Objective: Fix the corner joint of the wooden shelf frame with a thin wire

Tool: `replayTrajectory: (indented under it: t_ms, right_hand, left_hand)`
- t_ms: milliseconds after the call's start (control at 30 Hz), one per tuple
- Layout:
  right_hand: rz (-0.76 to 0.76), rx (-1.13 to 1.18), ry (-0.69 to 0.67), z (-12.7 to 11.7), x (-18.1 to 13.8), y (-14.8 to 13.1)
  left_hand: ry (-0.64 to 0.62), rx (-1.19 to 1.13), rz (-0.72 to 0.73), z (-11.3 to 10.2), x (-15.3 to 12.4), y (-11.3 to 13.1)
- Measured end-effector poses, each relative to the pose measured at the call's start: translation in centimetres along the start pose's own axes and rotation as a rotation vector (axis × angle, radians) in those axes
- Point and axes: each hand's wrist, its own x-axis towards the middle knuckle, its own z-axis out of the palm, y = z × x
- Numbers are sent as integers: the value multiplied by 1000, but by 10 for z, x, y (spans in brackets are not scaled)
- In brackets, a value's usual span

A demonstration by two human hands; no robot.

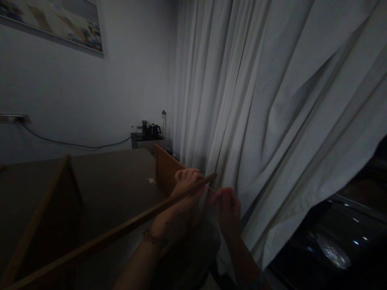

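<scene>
The room is dim. My left hand point(185, 189) is closed round the top edge of a wooden panel point(121, 231) near its far corner; a bracelet sits on that wrist. My right hand point(227, 205) is just to the right of that corner, with fingers pinched on a thin pale pin or thread that runs toward the corner. What that thin thing is I cannot make out. A white curtain point(272, 100) hangs right behind both hands.
A brown table top point(115, 177) lies beyond the panel, with other wooden panels point(165, 167) standing by it. A small stand with a dark kettle point(153, 129) is in the far corner. A cable point(72, 144) runs along the wall under a framed picture point(60, 22). A dark glossy surface point(338, 241) is at lower right.
</scene>
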Motion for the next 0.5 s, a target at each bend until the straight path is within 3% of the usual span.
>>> replayTrajectory:
  t_ms: [500]
  right_hand:
    - [-24, -55, 60, -17, -26, -4]
  left_hand:
    - [21, -7, -71, 2, 0, 10]
